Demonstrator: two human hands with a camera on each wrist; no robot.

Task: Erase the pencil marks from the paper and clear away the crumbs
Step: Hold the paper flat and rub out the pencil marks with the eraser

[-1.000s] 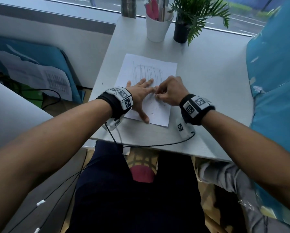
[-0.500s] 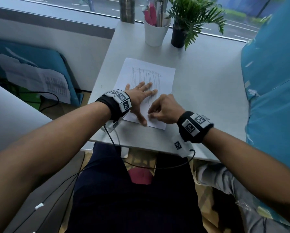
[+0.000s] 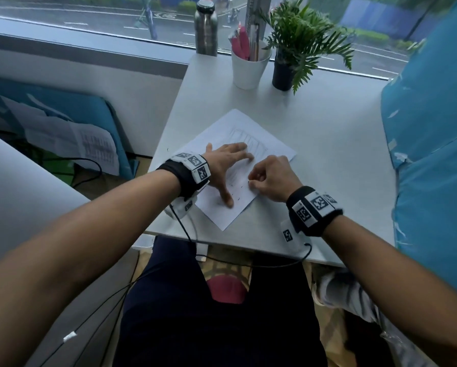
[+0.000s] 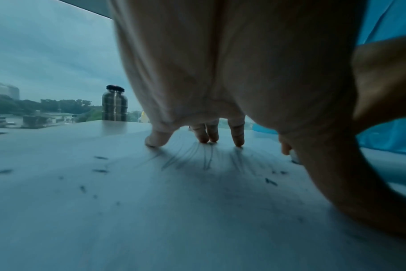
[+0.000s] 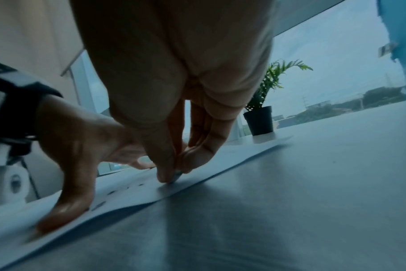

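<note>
A white sheet of paper [image 3: 238, 128] with faint pencil lines [image 3: 246, 140] lies turned at an angle on the grey table [image 3: 328, 144]. My left hand [image 3: 227, 165] lies flat on it with fingers spread, pressing it down; its fingertips [image 4: 204, 138] touch the pencil strokes. My right hand [image 3: 269, 178] pinches a small white eraser [image 5: 177, 175] between thumb and fingers, its tip on the paper near the right edge. Dark eraser crumbs [image 4: 100, 170] are scattered over the sheet, and a few crumbs [image 3: 236, 186] lie between the two hands.
At the back of the table stand a white cup [image 3: 250, 67] of pens, a potted plant [image 3: 285, 72] and a steel bottle [image 3: 206, 27] by the window. A blue cushion [image 3: 434, 144] borders the right side. The table's near edge [image 3: 222, 241] lies just below my wrists.
The paper has turned from nearly straight to angled. My right hand slid from the sheet's middle toward its lower right edge, the left hand staying flat on it. The head view has tilted upward.
</note>
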